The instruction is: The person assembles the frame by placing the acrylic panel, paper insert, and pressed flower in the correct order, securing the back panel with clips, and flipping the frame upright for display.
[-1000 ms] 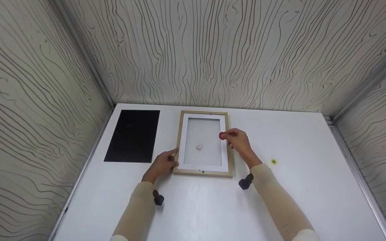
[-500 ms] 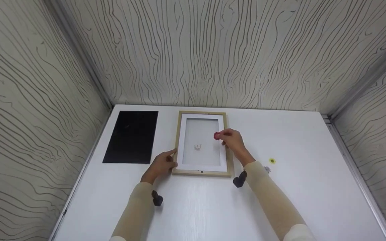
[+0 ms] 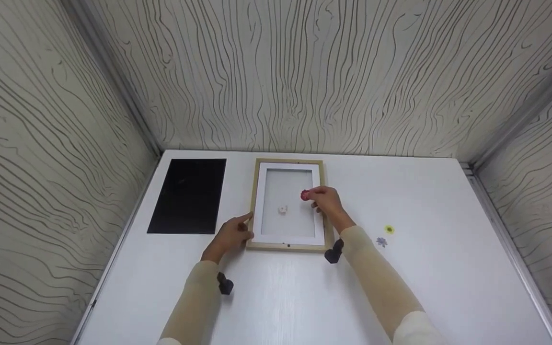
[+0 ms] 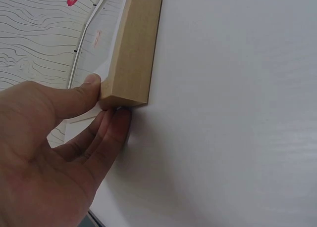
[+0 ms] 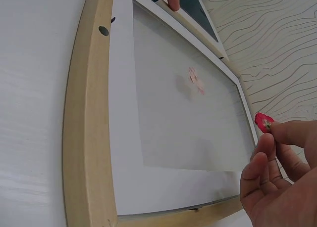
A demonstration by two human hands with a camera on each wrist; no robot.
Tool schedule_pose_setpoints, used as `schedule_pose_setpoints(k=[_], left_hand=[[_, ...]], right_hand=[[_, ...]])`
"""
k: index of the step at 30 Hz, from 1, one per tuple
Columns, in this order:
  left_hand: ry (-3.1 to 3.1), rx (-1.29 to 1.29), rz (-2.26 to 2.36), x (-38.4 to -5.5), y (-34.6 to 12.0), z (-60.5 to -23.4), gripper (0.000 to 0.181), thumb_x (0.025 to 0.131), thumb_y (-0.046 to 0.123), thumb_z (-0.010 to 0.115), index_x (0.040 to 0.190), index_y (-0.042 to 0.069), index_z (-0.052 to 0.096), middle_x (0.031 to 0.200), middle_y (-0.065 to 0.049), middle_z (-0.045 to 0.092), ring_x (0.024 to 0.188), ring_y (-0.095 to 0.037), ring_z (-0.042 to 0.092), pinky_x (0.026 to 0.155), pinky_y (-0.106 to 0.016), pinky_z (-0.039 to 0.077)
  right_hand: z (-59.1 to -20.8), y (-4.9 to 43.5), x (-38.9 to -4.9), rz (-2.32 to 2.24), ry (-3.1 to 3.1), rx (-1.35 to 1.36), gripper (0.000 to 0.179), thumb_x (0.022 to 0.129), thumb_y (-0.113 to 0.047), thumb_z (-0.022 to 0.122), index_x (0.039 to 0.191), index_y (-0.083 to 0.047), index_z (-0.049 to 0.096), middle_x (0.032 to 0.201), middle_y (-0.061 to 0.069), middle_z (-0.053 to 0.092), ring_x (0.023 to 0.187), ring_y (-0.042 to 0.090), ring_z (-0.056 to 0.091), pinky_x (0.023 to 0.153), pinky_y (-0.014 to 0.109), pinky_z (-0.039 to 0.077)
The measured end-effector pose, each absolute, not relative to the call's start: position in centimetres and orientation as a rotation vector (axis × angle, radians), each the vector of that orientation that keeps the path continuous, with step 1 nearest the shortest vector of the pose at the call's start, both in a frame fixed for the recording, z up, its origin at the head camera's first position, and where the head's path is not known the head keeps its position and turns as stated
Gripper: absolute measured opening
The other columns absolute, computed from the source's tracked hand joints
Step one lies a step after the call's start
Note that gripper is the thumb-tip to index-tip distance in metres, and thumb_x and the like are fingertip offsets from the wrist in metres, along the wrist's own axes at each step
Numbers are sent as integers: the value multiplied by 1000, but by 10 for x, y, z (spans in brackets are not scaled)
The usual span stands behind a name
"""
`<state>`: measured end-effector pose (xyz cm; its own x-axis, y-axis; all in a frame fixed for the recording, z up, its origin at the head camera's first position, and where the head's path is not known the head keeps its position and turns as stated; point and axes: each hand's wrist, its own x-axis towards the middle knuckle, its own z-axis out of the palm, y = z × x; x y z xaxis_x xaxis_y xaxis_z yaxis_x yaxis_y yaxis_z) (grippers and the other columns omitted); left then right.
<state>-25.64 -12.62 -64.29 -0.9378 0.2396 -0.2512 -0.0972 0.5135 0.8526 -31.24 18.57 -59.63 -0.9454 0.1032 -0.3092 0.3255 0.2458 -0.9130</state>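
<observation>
A light wooden picture frame (image 3: 288,248) lies flat, with a white mat and a clear pane inside. On the pane sits a small pale pink pressed flower (image 3: 282,210). My left hand (image 3: 229,237) holds the frame's left side; in the left wrist view its thumb (image 4: 84,91) is against the top edge and the fingers curve against the outer side. Between thumb and index finger, my right hand (image 3: 326,201) pinches a red pressed flower (image 5: 264,122) above the right part of the pane.
A black rectangular panel (image 3: 187,196) lies left of the frame. Right of the right forearm, a yellow pressed flower (image 3: 389,230) and a pale purple one (image 3: 382,242) lie on the white table (image 3: 276,297). Wood-patterned walls (image 3: 285,76) enclose the back and sides.
The right hand has moved left with the red flower, from the frame's right edge to over the pane. The purple flower has come out from behind the forearm. The left hand stays put.
</observation>
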Motion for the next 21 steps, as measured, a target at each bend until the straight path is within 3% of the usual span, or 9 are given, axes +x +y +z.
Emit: schedule_pose_setpoints(k=[21], left_hand=[[2449, 91, 1338, -259, -127, -646, 67, 99, 13, 75, 161, 16, 49, 112, -9, 65, 95, -19, 58, 85, -34, 55]], right_hand=[[-607, 171, -316, -1623, 2363, 425, 26, 103, -21, 68, 121, -3, 72, 112, 13, 73, 96, 27, 67, 72, 30, 52]])
